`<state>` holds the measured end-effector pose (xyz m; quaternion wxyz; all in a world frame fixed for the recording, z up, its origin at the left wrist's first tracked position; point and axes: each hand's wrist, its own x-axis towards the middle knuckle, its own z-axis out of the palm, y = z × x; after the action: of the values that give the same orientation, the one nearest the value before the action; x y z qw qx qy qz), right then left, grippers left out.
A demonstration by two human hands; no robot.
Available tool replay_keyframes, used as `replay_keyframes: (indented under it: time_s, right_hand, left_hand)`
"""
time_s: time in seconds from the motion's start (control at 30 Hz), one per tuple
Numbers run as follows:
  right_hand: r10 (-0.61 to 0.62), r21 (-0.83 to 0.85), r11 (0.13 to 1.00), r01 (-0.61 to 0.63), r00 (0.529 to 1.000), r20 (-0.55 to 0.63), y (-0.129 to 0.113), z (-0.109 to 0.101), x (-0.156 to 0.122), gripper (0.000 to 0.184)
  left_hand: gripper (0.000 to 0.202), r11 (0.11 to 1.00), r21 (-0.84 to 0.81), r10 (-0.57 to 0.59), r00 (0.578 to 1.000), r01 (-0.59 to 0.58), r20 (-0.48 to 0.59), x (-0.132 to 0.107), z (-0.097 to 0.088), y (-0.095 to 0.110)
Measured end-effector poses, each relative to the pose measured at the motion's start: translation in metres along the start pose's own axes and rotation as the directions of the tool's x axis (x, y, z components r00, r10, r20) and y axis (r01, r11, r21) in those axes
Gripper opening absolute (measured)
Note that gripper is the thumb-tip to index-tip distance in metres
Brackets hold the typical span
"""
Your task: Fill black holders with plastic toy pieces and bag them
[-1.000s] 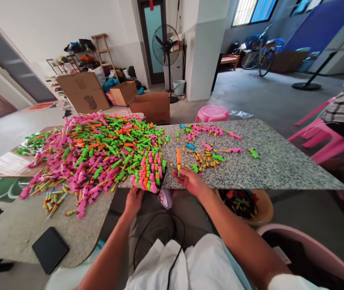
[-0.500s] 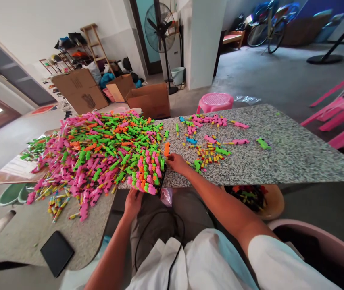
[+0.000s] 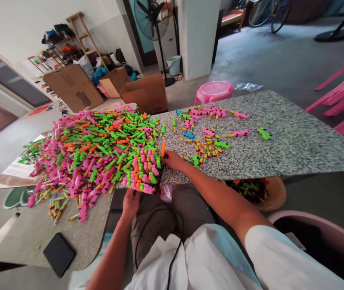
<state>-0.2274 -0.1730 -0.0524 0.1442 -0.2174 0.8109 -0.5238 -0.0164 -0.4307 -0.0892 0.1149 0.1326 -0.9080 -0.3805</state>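
Observation:
My left hand (image 3: 131,200) is closed under the near left edge of a packed block of toy pieces (image 3: 144,171). That block has rows of small pink, green and orange animal-shaped pieces, with a black edge along its right side. In my right hand (image 3: 173,160), an orange animal-shaped plastic piece (image 3: 163,149) stands upright between thumb and fingers, just right of the block's far corner. A large heap of similar pieces (image 3: 96,149), many on yellow sticks, spreads to the left. To the right lie scattered yellow-and-red sticks (image 3: 209,149) and a few loose pieces.
The speckled stone tabletop (image 3: 299,141) extends right. A black flat case (image 3: 59,254) lies on the lower-left table. Below the table's edge stand a bowl of dark and coloured bits (image 3: 276,195) and a pink tub (image 3: 320,221). A pink stool (image 3: 214,91) is behind the table.
The orange piece has turned in my right hand and now shows a narrower side. My left hand keeps its grip on the block. The whole view has tilted slightly downward.

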Motion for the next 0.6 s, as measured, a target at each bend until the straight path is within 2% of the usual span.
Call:
replay_keyframes:
  time_s: [0.17,0.33,0.53,0.6]
  right_hand:
    - [-0.04,-0.2,0.979,0.042,0.999,0.018,-0.011,-0.002,-0.006,0.022]
    - [-0.039,-0.395,0.916,0.07,0.996,0.084,-0.018,-0.002,-0.01,0.02]
    - [0.005,-0.479,0.877,0.041,0.996,0.094,-0.022,0.001,-0.009,0.024]
    - [0.034,-0.498,0.867,-0.003,0.998,0.054,-0.022,0.003,-0.014,0.025]
  left_hand:
    - [0.038,1.0,0.008,0.007,1.0,-0.007,0.003,0.0,0.001,-0.001]
    - [0.039,1.0,0.021,-0.011,1.0,0.011,0.011,-0.001,0.0,0.002]
    - [0.04,1.0,0.012,0.002,1.0,-0.002,0.0,0.0,0.001,0.001]
    - [0.039,1.0,0.009,0.0,1.0,0.0,0.001,0.0,0.001,0.0]
